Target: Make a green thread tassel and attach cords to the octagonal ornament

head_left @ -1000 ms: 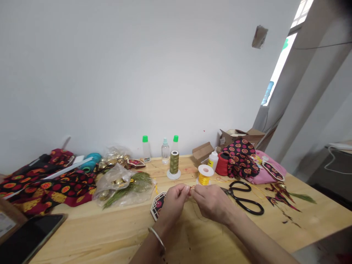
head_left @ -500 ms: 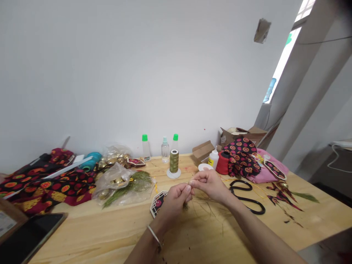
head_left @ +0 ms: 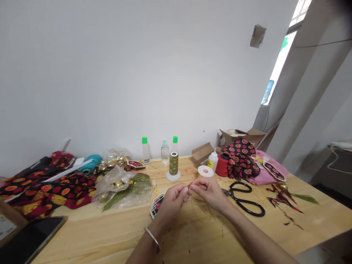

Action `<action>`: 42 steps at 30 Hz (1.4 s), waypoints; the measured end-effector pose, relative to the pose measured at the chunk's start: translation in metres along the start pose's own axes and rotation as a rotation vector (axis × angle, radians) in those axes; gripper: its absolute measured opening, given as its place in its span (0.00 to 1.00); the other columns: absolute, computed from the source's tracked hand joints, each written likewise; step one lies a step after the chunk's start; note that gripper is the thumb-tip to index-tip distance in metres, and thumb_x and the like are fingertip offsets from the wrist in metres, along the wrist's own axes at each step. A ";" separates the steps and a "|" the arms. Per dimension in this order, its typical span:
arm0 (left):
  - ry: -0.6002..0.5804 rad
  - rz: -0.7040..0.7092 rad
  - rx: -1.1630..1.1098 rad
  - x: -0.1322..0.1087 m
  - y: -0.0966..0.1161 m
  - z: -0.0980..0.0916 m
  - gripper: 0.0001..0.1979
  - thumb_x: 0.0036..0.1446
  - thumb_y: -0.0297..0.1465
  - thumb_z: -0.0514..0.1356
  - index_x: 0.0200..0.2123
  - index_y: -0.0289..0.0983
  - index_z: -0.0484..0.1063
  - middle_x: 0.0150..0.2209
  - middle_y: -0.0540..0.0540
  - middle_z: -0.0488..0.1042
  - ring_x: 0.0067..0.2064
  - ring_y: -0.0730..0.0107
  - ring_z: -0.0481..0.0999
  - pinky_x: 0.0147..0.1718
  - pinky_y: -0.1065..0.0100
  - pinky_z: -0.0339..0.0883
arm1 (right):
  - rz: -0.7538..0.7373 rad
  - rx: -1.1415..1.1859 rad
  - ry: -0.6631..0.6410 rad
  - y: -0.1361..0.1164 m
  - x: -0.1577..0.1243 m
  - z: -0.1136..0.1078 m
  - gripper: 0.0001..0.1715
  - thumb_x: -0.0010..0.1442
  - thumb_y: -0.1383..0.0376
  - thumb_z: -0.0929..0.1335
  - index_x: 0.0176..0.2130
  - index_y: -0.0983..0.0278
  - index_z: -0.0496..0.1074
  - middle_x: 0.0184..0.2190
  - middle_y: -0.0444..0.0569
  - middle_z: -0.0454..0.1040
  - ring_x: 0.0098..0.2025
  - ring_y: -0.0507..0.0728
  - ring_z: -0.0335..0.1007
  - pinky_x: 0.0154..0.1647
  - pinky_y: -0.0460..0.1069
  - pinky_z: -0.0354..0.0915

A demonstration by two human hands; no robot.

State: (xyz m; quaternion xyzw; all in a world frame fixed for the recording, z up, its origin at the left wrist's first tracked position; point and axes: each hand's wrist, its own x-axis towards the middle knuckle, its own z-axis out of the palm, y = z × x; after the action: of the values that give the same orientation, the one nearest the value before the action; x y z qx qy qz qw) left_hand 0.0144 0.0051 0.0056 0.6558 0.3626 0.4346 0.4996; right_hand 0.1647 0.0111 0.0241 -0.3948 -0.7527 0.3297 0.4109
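My left hand and my right hand meet over the middle of the wooden table, thumbs and fingertips pinched close together. Between the fingertips shows a small reddish-orange piece, too small to name for certain; both hands grip it. Partly behind my left hand lies an octagonal patterned frame. Thin loose olive threads lie below my right hand. Just beyond it stands a white-rimmed spool. Black-handled scissors rest beside my right forearm, their blades partly hidden by it.
An olive thread cone stands ahead, near bottles along the wall. To the left are plastic bags of golden bells, patterned cloth and a phone. A glue bottle, red thread and more cloth stand right.
The reddish-orange piece now shows between my fingertips. An olive tuft below my left hand is no longer visible. My right forearm has shifted, uncovering more of the scissors and the white-rimmed spool.
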 end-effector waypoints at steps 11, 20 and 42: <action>0.046 0.149 0.486 -0.004 0.001 0.001 0.14 0.54 0.31 0.47 0.19 0.37 0.65 0.19 0.50 0.65 0.25 0.69 0.62 0.25 0.72 0.51 | -0.416 -1.062 -0.179 -0.026 -0.013 -0.008 0.10 0.48 0.76 0.60 0.29 0.66 0.67 0.22 0.46 0.67 0.20 0.49 0.56 0.18 0.45 0.43; -0.002 0.292 0.520 -0.010 0.011 0.000 0.13 0.55 0.30 0.47 0.23 0.37 0.67 0.23 0.47 0.67 0.28 0.68 0.65 0.28 0.71 0.53 | -0.164 -0.301 -0.141 -0.014 0.010 -0.016 0.13 0.55 0.67 0.61 0.24 0.68 0.70 0.18 0.45 0.68 0.21 0.48 0.59 0.22 0.42 0.54; 0.036 0.413 0.687 -0.012 0.013 0.000 0.12 0.57 0.27 0.44 0.27 0.36 0.65 0.25 0.47 0.68 0.30 0.70 0.66 0.31 0.71 0.58 | -0.173 -0.285 -0.170 -0.030 0.015 -0.019 0.13 0.54 0.67 0.63 0.22 0.68 0.71 0.18 0.46 0.69 0.20 0.48 0.59 0.21 0.43 0.54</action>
State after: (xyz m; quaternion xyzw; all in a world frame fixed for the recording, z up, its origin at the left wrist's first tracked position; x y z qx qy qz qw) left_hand 0.0104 -0.0089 0.0161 0.8360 0.3562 0.3906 0.1471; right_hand 0.1667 0.0130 0.0623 -0.3534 -0.8551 0.2150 0.3125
